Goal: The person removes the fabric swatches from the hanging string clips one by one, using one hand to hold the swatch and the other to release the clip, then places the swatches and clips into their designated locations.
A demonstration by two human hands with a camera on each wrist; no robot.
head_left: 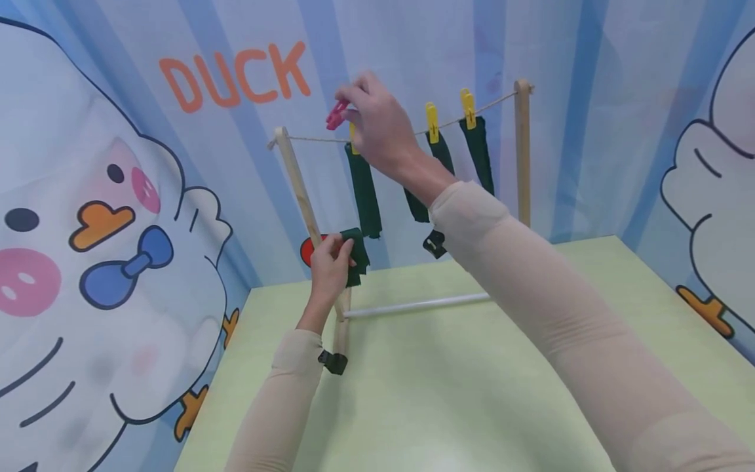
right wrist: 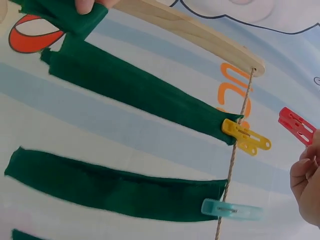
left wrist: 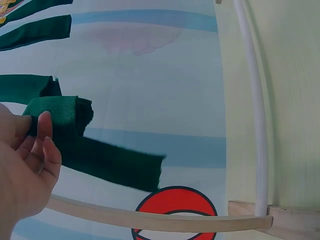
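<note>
My left hand (head_left: 330,270) pinches a dark green strip of cloth (head_left: 358,257) beside the rack's left post. In the left wrist view the cloth (left wrist: 112,161) is folded over near the fingers, with one end hanging free. Above the rope (head_left: 312,139), my right hand (head_left: 383,124) holds a pinkish-red clothespin (right wrist: 297,126) between thumb and fingers, clear of any cloth. Close to it, a yellow clothespin (right wrist: 245,136) clips a green strip (right wrist: 135,92) to the rope. A teal clothespin (right wrist: 232,209) holds another strip (right wrist: 115,187).
The wooden left post (head_left: 301,187) and right post (head_left: 522,157) carry the rope. Farther right, more green strips (head_left: 476,154) hang from yellow clothespins (head_left: 468,109). A white bar (head_left: 419,305) runs low between the posts, above the pale green table (head_left: 442,387). A printed curtain (head_left: 401,39) stands behind.
</note>
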